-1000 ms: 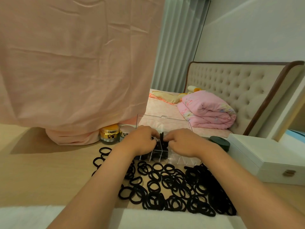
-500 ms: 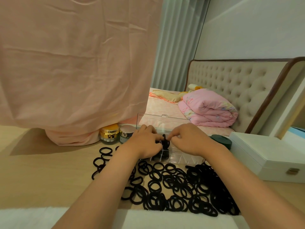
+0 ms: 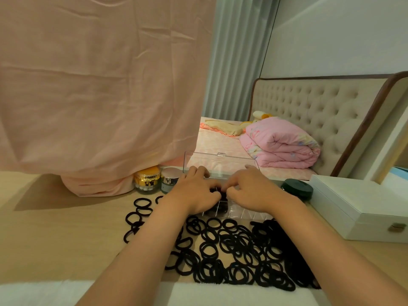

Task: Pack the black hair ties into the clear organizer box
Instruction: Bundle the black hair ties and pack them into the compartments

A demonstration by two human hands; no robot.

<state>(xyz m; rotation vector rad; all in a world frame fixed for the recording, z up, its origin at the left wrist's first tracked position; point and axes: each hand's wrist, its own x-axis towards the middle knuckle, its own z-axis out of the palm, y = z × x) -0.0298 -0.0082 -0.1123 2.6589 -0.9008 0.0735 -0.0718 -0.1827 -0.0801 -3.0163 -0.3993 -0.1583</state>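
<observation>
Cloth (image 3: 33,292) in white runs along the bottom edge of the frame, nearest me. Just beyond it, on the wooden table (image 3: 66,239), black hair ties (image 3: 231,250) lie in a loose heap across the lower centre and lower right, with a few stragglers to the left. Both my forearms reach over the heap.

At the centre sits the clear organizer box (image 3: 249,214), its lid (image 3: 220,164) standing open behind it. My left hand (image 3: 196,195) and right hand (image 3: 249,193) meet over the box's left part, fingers curled down, pinching a single tie (image 3: 223,195) between them. Under my fingers, the left compartments hold packed ties (image 3: 220,207); the compartments along the front right look see-through. My hands hide the rest.

Left of the box stand a gold-lidded jar (image 3: 147,181) of small white beads and a silver-lidded jar (image 3: 170,180), touching. To the right are a dark green round tin (image 3: 298,188) and a shut white case (image 3: 357,208) with a metal latch.

A pink sheet (image 3: 99,85) fills the upper left. Farther off, at right, a folded pink quilt (image 3: 280,146) lies on a bed against a tufted headboard (image 3: 320,107).
</observation>
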